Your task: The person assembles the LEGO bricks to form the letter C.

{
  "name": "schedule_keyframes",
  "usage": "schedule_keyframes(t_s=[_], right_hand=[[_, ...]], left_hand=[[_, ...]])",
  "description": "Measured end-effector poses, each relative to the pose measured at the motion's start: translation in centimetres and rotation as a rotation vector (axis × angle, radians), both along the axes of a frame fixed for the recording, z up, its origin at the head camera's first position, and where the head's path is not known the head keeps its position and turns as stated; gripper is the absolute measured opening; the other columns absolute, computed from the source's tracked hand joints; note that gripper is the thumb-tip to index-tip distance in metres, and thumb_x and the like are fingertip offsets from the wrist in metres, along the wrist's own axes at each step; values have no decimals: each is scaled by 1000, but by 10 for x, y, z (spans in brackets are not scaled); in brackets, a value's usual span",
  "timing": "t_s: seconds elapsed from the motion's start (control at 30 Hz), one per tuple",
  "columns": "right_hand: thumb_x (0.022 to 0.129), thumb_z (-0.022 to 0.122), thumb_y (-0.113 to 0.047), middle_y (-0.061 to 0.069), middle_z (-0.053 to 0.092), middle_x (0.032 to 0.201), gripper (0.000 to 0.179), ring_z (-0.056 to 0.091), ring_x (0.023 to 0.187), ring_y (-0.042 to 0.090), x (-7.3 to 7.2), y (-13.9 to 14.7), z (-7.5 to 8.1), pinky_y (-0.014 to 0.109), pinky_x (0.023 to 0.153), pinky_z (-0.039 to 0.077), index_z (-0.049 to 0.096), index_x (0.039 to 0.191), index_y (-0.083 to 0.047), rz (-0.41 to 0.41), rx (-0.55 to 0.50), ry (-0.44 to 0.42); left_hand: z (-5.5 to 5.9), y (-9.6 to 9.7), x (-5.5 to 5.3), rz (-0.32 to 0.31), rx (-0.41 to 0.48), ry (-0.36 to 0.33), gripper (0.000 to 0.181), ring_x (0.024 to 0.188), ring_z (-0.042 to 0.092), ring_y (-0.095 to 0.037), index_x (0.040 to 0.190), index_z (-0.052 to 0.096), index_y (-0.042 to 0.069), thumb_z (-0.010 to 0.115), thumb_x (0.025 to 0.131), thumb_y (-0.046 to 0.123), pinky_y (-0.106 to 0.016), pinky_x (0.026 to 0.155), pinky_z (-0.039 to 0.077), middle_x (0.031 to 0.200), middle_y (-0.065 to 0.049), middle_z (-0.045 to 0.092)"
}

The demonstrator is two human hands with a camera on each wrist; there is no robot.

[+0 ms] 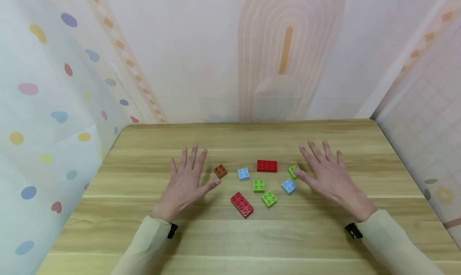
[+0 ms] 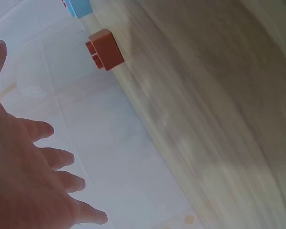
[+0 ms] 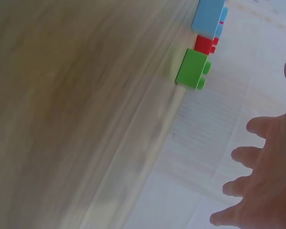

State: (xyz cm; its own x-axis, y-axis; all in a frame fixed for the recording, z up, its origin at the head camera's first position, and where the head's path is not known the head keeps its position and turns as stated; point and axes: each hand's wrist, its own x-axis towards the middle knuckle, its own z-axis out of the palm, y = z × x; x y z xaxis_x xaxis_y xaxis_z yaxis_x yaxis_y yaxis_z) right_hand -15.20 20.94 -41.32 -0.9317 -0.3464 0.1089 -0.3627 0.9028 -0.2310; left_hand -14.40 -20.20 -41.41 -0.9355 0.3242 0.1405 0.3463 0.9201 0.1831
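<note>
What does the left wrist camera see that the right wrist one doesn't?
Only the left wrist view shows the left hand and the brown brick. Only the right wrist view shows the right hand and a green brick. Both show the table, the pale cloth and a blue brick, though probably not the same one, plus a bit of red.

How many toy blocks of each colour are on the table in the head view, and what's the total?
Green blocks: 3
Red blocks: 2
Light blue blocks: 2
Brown block: 1
Total: 8
</note>
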Motion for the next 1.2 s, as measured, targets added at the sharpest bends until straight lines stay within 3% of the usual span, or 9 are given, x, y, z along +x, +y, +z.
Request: schedule_keyframes(t_s=[0.53,0.7,0.83,1.0,1.2], right_hand=[[97,47,-62,9,23,162,77,12,148,41,8,-18,-1,69,112,9,31,156,-14,122,-41,76],[97,48,-62,6,21,163,76,13,148,39,12,-24,-1,68,113,8,34,155,-14,175,-30,75],[96,48,-62,6,22,163,75,10,149,35,15,-28,-1,67,114,8,35,155,-17,219,-33,70],[96,53,-58,5,26,161,73,13,149,33,19,-32,-2,65,114,14,38,153,-15,291,-45,86],[95,56,-57,7,32,159,73,18,148,33,23,-37,-2,62,115,17,41,152,-14,350,-50,69]], left_hand=[[2,20,11,-108,35,41,96,149,4,-39,159,17,15,49,90,72,-74,109,4,165,-12,8],[2,26,15,-154,48,40,93,149,6,-36,158,23,12,54,90,68,-71,111,5,165,-10,9],[1,31,17,-197,61,34,88,149,10,-33,155,29,9,61,91,60,-68,112,6,164,-11,16],[-1,35,18,-270,54,58,81,146,22,-37,152,37,6,64,92,53,-67,112,17,159,-14,28],[-2,38,19,-354,56,56,79,145,26,-37,151,38,7,67,91,49,-61,114,19,158,-13,31]])
